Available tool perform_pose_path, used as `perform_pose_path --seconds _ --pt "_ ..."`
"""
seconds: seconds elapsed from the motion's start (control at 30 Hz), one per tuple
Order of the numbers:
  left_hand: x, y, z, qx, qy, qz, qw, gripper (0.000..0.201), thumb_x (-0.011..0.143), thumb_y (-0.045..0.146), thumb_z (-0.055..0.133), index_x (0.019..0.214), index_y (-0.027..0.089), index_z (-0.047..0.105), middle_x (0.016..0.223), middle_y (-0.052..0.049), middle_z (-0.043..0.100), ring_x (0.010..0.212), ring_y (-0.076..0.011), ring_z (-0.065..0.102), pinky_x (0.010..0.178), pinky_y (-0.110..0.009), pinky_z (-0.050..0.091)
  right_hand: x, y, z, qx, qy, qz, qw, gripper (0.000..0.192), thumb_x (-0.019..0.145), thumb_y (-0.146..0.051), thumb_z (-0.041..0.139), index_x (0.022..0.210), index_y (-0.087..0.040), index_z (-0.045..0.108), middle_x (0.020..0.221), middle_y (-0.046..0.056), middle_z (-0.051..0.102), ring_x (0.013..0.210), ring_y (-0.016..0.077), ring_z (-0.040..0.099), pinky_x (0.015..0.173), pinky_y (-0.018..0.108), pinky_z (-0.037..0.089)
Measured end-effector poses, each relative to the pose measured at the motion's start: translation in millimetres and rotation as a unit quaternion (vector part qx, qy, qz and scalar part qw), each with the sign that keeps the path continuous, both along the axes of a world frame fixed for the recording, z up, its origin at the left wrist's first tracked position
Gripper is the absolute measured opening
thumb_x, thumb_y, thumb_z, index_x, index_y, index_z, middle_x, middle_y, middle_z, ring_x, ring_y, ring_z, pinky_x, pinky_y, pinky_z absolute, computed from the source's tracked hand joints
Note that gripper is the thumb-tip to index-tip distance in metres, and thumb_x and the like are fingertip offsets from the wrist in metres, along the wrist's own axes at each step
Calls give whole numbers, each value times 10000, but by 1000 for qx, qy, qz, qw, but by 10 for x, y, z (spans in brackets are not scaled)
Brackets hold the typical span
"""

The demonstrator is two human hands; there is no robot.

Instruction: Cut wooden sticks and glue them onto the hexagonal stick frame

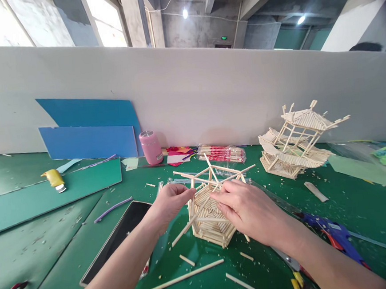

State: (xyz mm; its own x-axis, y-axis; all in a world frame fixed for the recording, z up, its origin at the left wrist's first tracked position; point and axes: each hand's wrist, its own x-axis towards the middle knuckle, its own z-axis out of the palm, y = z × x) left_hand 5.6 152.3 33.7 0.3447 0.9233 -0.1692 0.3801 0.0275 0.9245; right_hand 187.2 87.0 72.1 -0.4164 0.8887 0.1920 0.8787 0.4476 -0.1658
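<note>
A partly built pavilion model [214, 238] of thin wooden sticks stands in the middle of the green table, with a six-sided base, upright posts and long sticks crossing over the top. My left hand [174, 200] pinches a wooden stick at the model's upper left. On the other side, my right hand [239, 205] is closed around a stick near the centre, where the crossing sticks meet. Its fingers hide part of the joint and the right posts. Loose wooden sticks [177, 280] lie in front of the model.
A finished stick pavilion [301, 140] stands at back right. A blue glue gun [334, 236] lies at right, pliers [289, 259] below it. A black tablet-like slab [116, 239] lies under my left arm. Behind are a pink flask [151, 147], bagged sticks [222, 153] and a white partition [192, 91].
</note>
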Motion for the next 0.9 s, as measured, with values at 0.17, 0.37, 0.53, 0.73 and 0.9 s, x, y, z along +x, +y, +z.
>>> perform_pose_path --seconds 0.17,0.37,0.53,0.73,0.9 --pt "11 18 4 8 12 -4 1000 309 741 413 505 568 159 536 512 56 353 502 -106 270 495 -253 214 1 -19 -9 7 0 3 1000 211 842 -156 417 817 -200 622 727 29 549 693 154 473 572 285 326" --pt "18 20 28 17 21 -12 1000 310 745 394 494 534 168 492 502 62 323 496 -104 247 484 -249 204 -9 -8 -11 9 0 2 1000 217 836 -144 416 801 -196 624 720 30 552 688 150 476 569 280 328" --pt "6 16 11 25 23 -13 999 324 755 410 484 544 165 499 505 61 332 486 -99 258 477 -245 214 -13 -12 -15 10 0 3 1000 225 849 -159 408 849 -201 629 735 32 557 698 154 480 578 282 336" --pt "-1 -48 25 66 19 17 997 327 763 439 503 585 165 502 529 55 346 496 -99 295 473 -243 237 -2 -15 -13 9 14 2 1000 220 829 -147 422 846 -200 635 723 33 554 684 155 475 559 280 327" --pt "-81 -374 194 185 18 88 979 268 829 378 459 646 184 479 591 29 420 554 -120 375 495 -251 319 4 -27 -16 -4 17 1 1000 241 842 -148 411 932 -219 623 739 25 546 704 155 477 575 281 330"
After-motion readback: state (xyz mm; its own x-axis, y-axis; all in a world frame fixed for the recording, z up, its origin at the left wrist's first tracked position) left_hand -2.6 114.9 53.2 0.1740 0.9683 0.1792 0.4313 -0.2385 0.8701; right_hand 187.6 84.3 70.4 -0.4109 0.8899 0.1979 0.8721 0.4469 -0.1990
